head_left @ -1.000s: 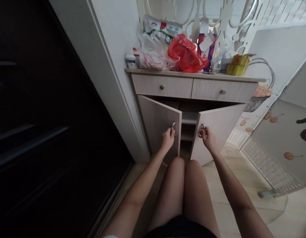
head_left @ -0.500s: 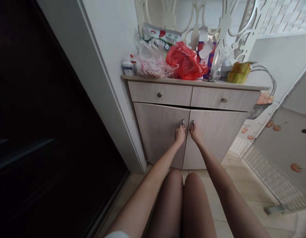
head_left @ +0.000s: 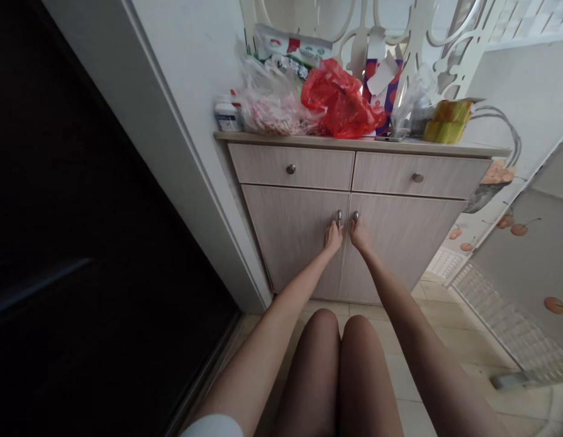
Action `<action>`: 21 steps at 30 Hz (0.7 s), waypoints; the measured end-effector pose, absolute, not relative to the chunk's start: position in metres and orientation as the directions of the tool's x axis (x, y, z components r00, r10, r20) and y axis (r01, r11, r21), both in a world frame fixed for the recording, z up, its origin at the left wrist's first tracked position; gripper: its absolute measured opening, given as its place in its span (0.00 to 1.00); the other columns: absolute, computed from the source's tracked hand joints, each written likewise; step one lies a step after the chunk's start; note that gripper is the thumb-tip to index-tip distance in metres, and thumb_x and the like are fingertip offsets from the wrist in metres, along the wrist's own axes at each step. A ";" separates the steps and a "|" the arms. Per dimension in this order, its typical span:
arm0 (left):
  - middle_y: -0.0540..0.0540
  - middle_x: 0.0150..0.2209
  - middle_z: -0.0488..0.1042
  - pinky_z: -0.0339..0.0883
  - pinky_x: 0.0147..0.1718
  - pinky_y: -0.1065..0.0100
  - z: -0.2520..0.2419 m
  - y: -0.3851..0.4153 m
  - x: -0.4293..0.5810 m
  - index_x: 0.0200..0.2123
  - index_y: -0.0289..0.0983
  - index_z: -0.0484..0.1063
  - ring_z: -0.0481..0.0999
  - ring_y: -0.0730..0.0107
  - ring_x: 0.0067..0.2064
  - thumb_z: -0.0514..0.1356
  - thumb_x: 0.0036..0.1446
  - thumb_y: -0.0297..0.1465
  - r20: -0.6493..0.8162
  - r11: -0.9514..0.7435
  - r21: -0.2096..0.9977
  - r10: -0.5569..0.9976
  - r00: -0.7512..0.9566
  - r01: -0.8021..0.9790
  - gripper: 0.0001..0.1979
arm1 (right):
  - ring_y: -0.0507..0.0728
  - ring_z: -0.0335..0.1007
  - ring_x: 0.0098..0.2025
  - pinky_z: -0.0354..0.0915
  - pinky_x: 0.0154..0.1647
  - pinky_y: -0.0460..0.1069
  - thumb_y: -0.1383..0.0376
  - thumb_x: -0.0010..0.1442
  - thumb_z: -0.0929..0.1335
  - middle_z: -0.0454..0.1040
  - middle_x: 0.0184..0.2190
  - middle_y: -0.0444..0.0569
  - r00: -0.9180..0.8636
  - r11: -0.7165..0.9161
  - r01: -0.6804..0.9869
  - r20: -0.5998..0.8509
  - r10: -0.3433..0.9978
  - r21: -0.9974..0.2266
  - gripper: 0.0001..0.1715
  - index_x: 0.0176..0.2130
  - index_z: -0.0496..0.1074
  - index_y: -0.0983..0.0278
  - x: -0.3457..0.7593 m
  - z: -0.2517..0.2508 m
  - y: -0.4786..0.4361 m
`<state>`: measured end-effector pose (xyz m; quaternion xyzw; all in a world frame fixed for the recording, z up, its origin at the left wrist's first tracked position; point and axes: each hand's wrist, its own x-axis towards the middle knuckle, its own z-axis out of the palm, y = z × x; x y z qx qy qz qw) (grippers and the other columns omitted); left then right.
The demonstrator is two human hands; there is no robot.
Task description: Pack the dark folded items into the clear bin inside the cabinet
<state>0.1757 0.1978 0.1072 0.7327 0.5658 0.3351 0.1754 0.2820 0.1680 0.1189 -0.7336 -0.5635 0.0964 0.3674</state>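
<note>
A low pale wood cabinet stands in front of me with both lower doors closed. My left hand (head_left: 333, 236) is pinched on the metal knob (head_left: 339, 215) of the left door (head_left: 294, 243). Beside it, my right hand (head_left: 358, 234) grips the metal knob (head_left: 355, 215) of the right door (head_left: 399, 243). The two hands nearly touch at the seam between the doors. Above the doors sit two closed drawers, left (head_left: 293, 166) and right (head_left: 420, 176), each with a round knob. My knees show at the bottom of the view.
The cabinet top (head_left: 472, 147) carries a red plastic bag (head_left: 338, 103), a clear bag (head_left: 272, 106), a small white bottle (head_left: 226, 115) and yellow packs (head_left: 447, 120). A dark doorway (head_left: 81, 212) and white door frame (head_left: 172, 139) lie to the left. A white panel (head_left: 522, 255) stands to the right on the tiled floor.
Both lower doors stood ajar a second ago with a hand on each knob. They swung inward and are now fully closed, my hands still on the knobs.
</note>
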 end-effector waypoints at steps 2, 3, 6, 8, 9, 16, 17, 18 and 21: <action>0.31 0.47 0.78 0.69 0.48 0.63 0.102 0.202 0.175 0.51 0.32 0.71 0.79 0.55 0.50 0.51 0.70 0.30 0.312 -0.323 0.635 0.938 0.149 0.702 0.14 | 0.65 0.76 0.43 0.65 0.45 0.56 0.45 0.72 0.47 0.77 0.43 0.62 0.371 -0.134 0.762 0.257 0.892 -0.634 0.41 0.65 0.59 0.69 0.282 0.118 0.171; 0.32 0.46 0.79 0.68 0.48 0.63 0.100 0.204 0.175 0.51 0.32 0.71 0.79 0.55 0.50 0.51 0.69 0.30 0.324 -0.336 0.631 0.933 0.156 0.699 0.13 | 0.64 0.76 0.43 0.65 0.45 0.55 0.44 0.72 0.47 0.77 0.43 0.61 0.377 -0.143 0.764 0.255 0.890 -0.629 0.41 0.65 0.60 0.68 0.282 0.117 0.172; 0.33 0.45 0.79 0.68 0.47 0.64 0.093 0.212 0.174 0.48 0.33 0.72 0.79 0.56 0.48 0.51 0.69 0.29 0.365 -0.381 0.615 0.914 0.179 0.691 0.12 | 0.63 0.76 0.41 0.64 0.44 0.54 0.45 0.72 0.47 0.77 0.42 0.61 0.370 -0.117 0.769 0.289 0.883 -0.629 0.40 0.63 0.61 0.69 0.282 0.113 0.176; 0.32 0.44 0.79 0.68 0.47 0.63 0.090 0.216 0.174 0.47 0.33 0.72 0.79 0.56 0.48 0.51 0.69 0.29 0.386 -0.408 0.608 0.902 0.194 0.681 0.12 | 0.63 0.75 0.41 0.64 0.42 0.53 0.46 0.72 0.47 0.77 0.41 0.61 0.366 -0.103 0.775 0.311 0.877 -0.623 0.39 0.62 0.61 0.69 0.283 0.111 0.178; 0.32 0.44 0.79 0.68 0.47 0.63 0.089 0.219 0.174 0.47 0.33 0.72 0.79 0.56 0.47 0.52 0.69 0.29 0.393 -0.417 0.608 0.898 0.200 0.676 0.11 | 0.63 0.75 0.41 0.64 0.42 0.53 0.47 0.73 0.47 0.77 0.41 0.61 0.364 -0.101 0.780 0.316 0.876 -0.618 0.38 0.62 0.61 0.70 0.283 0.110 0.178; 0.39 0.40 0.79 0.68 0.48 0.62 0.080 0.234 0.171 0.40 0.35 0.72 0.78 0.61 0.45 0.54 0.67 0.28 0.434 -0.471 0.666 0.875 0.213 0.579 0.07 | 0.63 0.76 0.41 0.65 0.41 0.54 0.54 0.73 0.50 0.76 0.44 0.61 0.376 -0.130 0.790 0.306 0.875 -0.600 0.31 0.61 0.62 0.69 0.280 0.111 0.177; 0.40 0.39 0.78 0.68 0.48 0.62 0.078 0.236 0.171 0.39 0.35 0.72 0.78 0.61 0.45 0.55 0.66 0.29 0.440 -0.479 0.681 0.872 0.214 0.554 0.07 | 0.63 0.76 0.41 0.65 0.42 0.54 0.54 0.73 0.50 0.76 0.43 0.61 0.390 -0.142 0.787 0.306 0.869 -0.600 0.31 0.61 0.62 0.69 0.278 0.111 0.177; 0.40 0.39 0.78 0.68 0.48 0.62 0.075 0.238 0.170 0.40 0.35 0.72 0.78 0.61 0.45 0.56 0.66 0.29 0.447 -0.486 0.698 0.869 0.212 0.526 0.06 | 0.63 0.76 0.41 0.65 0.42 0.54 0.54 0.73 0.49 0.76 0.43 0.61 0.406 -0.155 0.784 0.307 0.861 -0.601 0.31 0.60 0.62 0.69 0.277 0.111 0.177; 0.40 0.41 0.77 0.67 0.51 0.60 0.069 0.241 0.170 0.42 0.36 0.71 0.77 0.61 0.47 0.57 0.65 0.31 0.452 -0.489 0.764 0.871 0.193 0.420 0.05 | 0.63 0.76 0.42 0.65 0.43 0.54 0.55 0.74 0.49 0.76 0.44 0.61 0.411 -0.155 0.786 0.319 0.854 -0.598 0.30 0.60 0.62 0.69 0.276 0.111 0.176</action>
